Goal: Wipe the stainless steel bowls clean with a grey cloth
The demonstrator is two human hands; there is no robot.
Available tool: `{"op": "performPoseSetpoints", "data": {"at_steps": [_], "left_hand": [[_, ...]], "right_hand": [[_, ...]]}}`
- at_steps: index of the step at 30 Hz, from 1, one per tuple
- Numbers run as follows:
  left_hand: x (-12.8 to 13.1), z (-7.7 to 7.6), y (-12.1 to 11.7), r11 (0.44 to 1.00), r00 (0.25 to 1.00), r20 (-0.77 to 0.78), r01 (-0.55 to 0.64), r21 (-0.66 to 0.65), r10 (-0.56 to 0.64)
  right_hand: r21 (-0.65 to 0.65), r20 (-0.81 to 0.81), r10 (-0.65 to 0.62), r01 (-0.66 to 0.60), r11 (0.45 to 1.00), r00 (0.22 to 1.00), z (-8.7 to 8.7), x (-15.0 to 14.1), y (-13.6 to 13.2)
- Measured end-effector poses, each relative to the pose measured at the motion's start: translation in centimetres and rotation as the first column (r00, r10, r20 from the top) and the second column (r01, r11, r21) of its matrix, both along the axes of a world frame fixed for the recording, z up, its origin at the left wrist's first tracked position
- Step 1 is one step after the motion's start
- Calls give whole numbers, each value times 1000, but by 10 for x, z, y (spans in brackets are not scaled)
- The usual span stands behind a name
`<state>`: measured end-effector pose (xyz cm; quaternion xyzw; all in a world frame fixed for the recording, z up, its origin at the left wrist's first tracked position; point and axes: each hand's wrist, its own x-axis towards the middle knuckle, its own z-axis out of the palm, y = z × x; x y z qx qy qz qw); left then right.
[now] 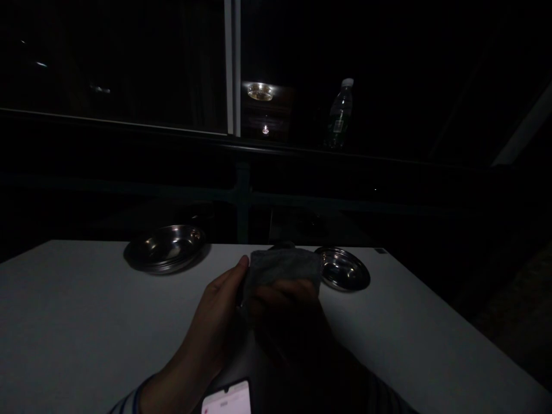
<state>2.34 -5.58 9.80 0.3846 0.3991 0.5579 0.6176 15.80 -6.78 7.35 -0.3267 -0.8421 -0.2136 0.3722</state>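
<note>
In the middle of the head view my right hand [288, 310] is closed on a folded grey cloth [284, 263], its fingers bent over the near side. My left hand [219, 310] is at the cloth's left edge, thumb pointing up. It grips a dark object with a faintly shiny edge [240, 296], mostly covered by the cloth and my right hand; I cannot make out its kind. Just right of the cloth lies a shallow metal bowl [345, 270]. Left of my hands sits a stack of shallow metal bowls [166, 250]. A dark rounded rim [282, 245] shows behind the cloth.
A phone [228, 399] with a lit screen lies at the near edge of the view, below my hands. All this rests on a white table [86, 322]. Beyond it a plastic bottle [340, 115] stands by a dark window with a pale frame [233, 69]. The light is very dim.
</note>
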Motion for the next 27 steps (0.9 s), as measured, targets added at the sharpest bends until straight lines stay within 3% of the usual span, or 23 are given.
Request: {"op": "performPoseSetpoints", "data": {"at_steps": [2, 7, 13, 18, 24, 27], "left_hand": [[0, 0, 0, 1000, 1000, -9, 3, -10, -3], [3, 3, -2, 999, 998, -56, 17, -33, -19], [3, -1, -1, 998, 994, -108, -39, -42, 34], [4, 2, -3, 999, 990, -142, 19, -48, -26], [5, 0, -3, 999, 984, -179, -29, -16, 25], [6, 1, -3, 999, 985, -172, 3, -53, -12]], "right_hand": [[-15, -10, -1, 1, 1000, 1000, 0, 1, 1], [4, -277, -75, 79, 997, 958, 5, 14, 13], [-4, -66, 30, -30, 1000, 997, 1, 7, 6], [-125, -336, -125, 87, 988, 934, 5, 15, 15], [-72, -62, 19, -24, 997, 998, 1, 7, 6], [-35, -172, -33, 27, 999, 984, 3, 12, 12]]}}
